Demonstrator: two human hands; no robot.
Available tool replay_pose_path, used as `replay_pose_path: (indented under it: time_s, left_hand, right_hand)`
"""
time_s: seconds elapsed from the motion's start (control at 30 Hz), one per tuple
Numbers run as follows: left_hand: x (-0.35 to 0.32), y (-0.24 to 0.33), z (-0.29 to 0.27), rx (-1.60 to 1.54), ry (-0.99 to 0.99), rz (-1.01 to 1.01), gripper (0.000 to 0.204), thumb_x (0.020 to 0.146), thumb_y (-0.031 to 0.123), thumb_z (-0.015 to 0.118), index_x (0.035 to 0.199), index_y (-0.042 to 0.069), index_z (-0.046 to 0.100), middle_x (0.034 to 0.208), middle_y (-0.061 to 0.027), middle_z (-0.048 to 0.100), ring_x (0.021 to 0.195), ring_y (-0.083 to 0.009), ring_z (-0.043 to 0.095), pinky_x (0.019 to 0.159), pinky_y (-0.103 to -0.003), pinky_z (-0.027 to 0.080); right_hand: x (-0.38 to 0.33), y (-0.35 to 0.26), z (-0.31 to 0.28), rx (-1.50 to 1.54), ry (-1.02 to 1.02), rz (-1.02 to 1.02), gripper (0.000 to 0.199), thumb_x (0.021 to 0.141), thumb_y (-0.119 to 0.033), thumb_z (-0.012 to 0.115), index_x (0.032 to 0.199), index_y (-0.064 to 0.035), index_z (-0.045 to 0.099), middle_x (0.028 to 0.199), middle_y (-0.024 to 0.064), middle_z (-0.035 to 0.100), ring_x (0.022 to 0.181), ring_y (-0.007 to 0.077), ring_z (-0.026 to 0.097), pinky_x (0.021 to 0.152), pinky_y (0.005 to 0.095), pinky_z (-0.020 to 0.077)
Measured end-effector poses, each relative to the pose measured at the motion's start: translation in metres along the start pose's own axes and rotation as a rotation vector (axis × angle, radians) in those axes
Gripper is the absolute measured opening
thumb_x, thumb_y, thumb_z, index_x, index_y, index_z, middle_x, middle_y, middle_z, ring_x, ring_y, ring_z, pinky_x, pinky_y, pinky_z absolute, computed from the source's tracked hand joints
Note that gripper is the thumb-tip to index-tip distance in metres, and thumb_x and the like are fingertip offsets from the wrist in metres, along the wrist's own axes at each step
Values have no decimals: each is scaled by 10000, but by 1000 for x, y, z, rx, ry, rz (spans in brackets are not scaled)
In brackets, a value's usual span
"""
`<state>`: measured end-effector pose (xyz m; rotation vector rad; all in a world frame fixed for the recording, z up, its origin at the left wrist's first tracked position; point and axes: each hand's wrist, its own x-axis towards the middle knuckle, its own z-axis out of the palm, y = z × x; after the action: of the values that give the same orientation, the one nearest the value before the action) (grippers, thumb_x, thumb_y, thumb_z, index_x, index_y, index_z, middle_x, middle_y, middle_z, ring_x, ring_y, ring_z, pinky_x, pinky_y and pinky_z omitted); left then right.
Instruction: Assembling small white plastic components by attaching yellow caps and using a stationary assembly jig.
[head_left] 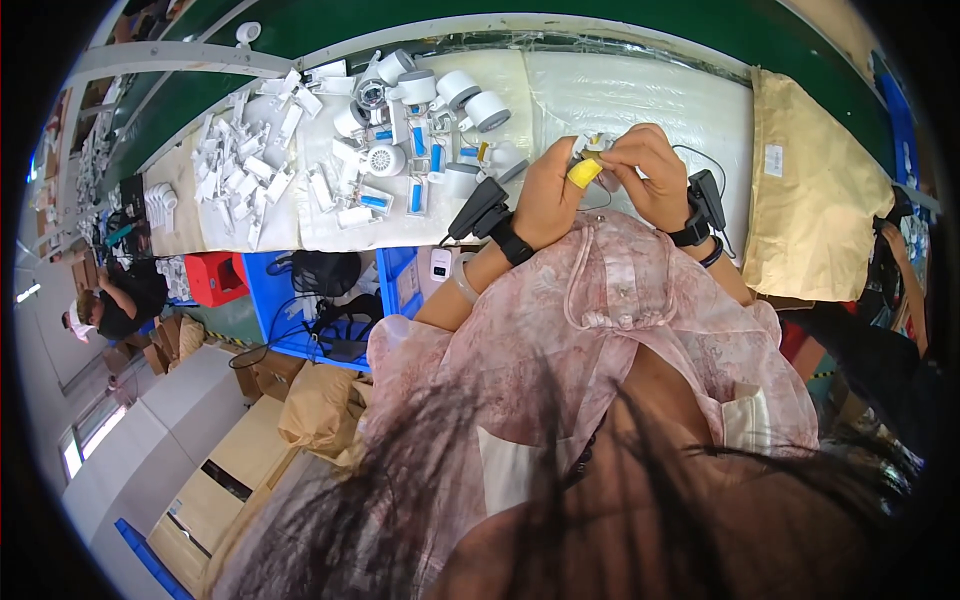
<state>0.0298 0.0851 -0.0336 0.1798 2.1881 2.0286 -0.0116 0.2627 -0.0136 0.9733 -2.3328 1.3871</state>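
Observation:
My left hand (547, 198) is closed around a small white part (596, 142), gripping it between thumb and fingers above the bench. A bright yellow piece (584, 172), like tape or film, sticks out from that part toward me. From the other side my right hand (652, 172) meets it, with thumb and fingers pinched together close to the yellow piece. What lies between the right fingertips is too small to make out. Both wrists carry black straps with a black device (482, 208) on them.
Left of my hands lie white and grey round lamp-like heads (486, 110) and several white parts with blue strips (416, 195). Farther left is a heap of white plastic pieces (240, 172). Brown paper (815, 200) covers the right end. Blue bins (275, 300) stand below the bench; a person (125, 300) is far left.

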Motion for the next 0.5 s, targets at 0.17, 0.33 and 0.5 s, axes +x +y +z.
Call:
replay_pose_path:
  time_s: [0.17,0.33,0.5]
  left_hand:
    - [0,3,2,-46,4,39,277,911,78,486,1172,-10,506,811,-118,609,604,-178,573,570,-295,467]
    - [-1,1,2,-21,41,79,190,961,116,453,1089,3,535,715,-16,554,592,-70,519,495,-213,438]
    - [-3,0,1,56,48,78,185,965,128,442,1047,7,556,682,-15,545,575,-69,517,484,-213,430]
  right_hand:
    - [-2,1,-2,7,-14,1,225,701,42,691,891,-77,669,828,44,627,787,228,578,718,326,433]
    - [-2,-1,1,14,-10,-5,224,702,44,690,892,-74,667,829,46,626,782,231,578,710,326,434]
    - [-7,-5,6,-10,26,26,199,708,17,711,883,-63,663,809,64,619,775,241,578,700,335,439]
